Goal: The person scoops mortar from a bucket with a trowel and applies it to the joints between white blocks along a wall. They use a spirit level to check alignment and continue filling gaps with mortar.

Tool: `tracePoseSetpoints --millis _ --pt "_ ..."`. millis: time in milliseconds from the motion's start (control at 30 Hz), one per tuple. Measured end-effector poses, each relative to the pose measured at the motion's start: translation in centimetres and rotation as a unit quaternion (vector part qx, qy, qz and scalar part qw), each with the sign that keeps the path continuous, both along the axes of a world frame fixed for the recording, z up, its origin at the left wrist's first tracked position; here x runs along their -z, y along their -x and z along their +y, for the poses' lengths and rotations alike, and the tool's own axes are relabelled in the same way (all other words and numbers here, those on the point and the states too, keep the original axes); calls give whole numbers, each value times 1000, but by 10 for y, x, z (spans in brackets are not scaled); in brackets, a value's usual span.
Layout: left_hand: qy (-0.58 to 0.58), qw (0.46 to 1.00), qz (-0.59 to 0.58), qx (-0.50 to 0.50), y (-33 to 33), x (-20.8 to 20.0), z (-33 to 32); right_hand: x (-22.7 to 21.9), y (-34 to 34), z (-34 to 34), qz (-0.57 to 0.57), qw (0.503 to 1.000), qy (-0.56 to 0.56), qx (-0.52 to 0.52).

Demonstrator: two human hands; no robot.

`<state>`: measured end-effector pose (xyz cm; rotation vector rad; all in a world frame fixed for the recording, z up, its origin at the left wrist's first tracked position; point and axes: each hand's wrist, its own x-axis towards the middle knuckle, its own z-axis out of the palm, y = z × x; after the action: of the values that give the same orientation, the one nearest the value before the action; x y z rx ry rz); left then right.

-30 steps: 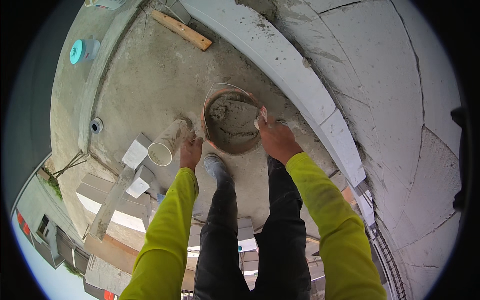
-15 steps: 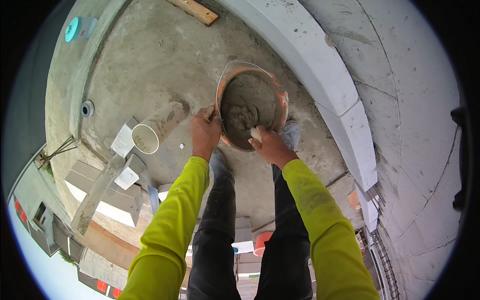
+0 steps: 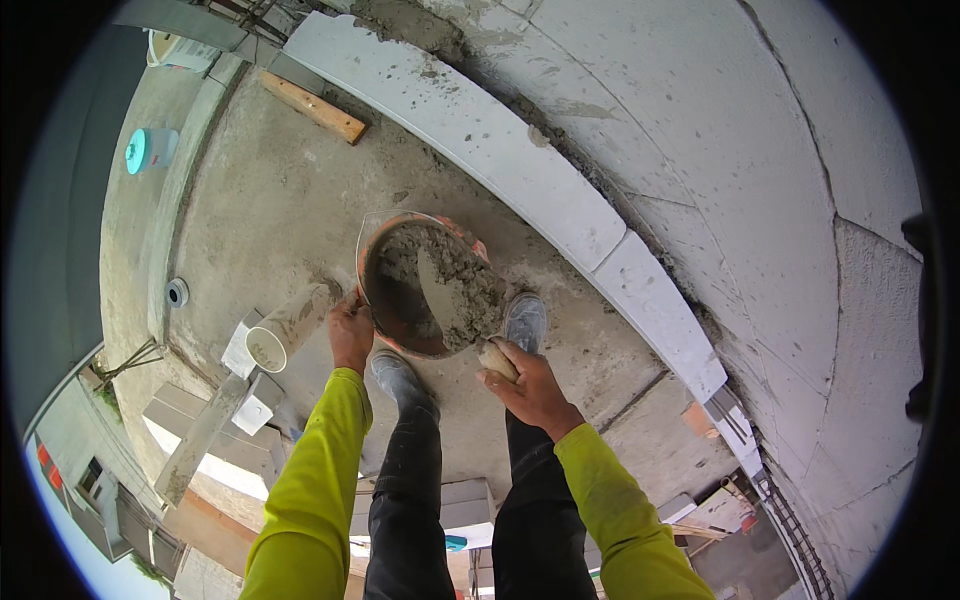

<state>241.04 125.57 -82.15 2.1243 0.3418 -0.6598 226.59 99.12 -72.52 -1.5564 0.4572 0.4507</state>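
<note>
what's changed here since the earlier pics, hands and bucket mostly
The right hand has drawn the trowel back toward the person, and its blade now carries a heap of mortar. The left hand, beside the bucket at first, now holds its left edge. Unchanged: the right hand's hold on the trowel; the pipe and wooden board on the floor.

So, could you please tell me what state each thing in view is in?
Orange bucket, open, with mortar inside
Trowel, loaded with mortar, blade over the bucket
Mortar, lumpy
Left hand, against the bucket, grip unclear
Right hand, closed on the trowel's handle
Pale pipe, smeared, open end visible
Tub, turquoise lid on
Wooden plank, lying flat
Boots, smeared grey
</note>
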Motion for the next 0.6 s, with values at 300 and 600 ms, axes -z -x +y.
tracePoseSetpoints --millis 300,600 --pt "12 992 72 -101 15 2 0 -34 -110 -133 -117 858 495 -72" --pt "63 993 30 -96 1 -17 -23 2 -154 -146 -21 808 570 -146"
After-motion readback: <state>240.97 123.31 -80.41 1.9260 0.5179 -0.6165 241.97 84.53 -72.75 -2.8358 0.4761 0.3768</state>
